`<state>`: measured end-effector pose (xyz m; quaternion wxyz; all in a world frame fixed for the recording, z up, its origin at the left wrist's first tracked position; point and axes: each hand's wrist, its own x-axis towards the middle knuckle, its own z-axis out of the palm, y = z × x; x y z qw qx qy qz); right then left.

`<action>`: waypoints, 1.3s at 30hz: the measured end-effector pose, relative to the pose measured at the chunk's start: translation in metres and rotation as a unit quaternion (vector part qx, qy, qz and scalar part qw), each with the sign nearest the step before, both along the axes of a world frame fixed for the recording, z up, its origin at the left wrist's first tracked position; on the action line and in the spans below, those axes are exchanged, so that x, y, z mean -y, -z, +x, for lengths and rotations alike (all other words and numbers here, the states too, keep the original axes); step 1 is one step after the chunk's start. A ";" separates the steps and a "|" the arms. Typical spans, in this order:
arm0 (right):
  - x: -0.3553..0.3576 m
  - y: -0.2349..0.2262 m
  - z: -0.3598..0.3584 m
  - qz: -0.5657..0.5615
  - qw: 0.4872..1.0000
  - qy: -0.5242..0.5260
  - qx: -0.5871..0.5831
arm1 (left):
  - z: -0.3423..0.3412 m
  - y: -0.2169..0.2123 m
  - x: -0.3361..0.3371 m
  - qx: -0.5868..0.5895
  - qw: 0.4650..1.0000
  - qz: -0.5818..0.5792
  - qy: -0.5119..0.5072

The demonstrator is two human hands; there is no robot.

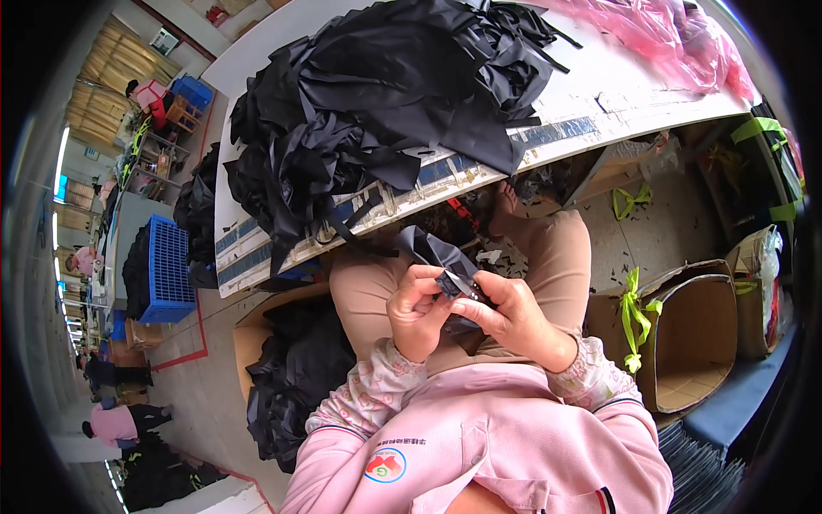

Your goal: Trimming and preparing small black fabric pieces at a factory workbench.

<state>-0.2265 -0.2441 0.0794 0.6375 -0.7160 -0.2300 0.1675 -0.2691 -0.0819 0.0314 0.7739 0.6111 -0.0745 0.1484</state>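
Above my lap, both hands hold one piece of black fabric (432,248). My left hand (417,313) pinches its near edge between thumb and fingers. On the other side my right hand (518,315) grips it, thumb laid along the edge towards the left hand. Small pale spots show on the cloth between the thumbs; I cannot make out what they are. The far end of the piece stands up loosely past my fingers. Beyond my hands a large heap of black fabric pieces (385,77) covers much of the white table (616,103), some strips hanging over its front edge.
A box of black fabric (300,377) stands at my left. To my right is an open cardboard carton (693,343) with a yellow-green ribbon (634,321) tied on. Pink plastic (668,43) lies at the table's far right. Blue crates (167,270) and several people are further left.
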 end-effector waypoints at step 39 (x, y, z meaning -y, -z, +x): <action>0.042 -0.006 0.027 -0.169 0.962 -0.119 0.176 | 0.016 -0.023 -0.033 -0.151 0.948 0.024 0.279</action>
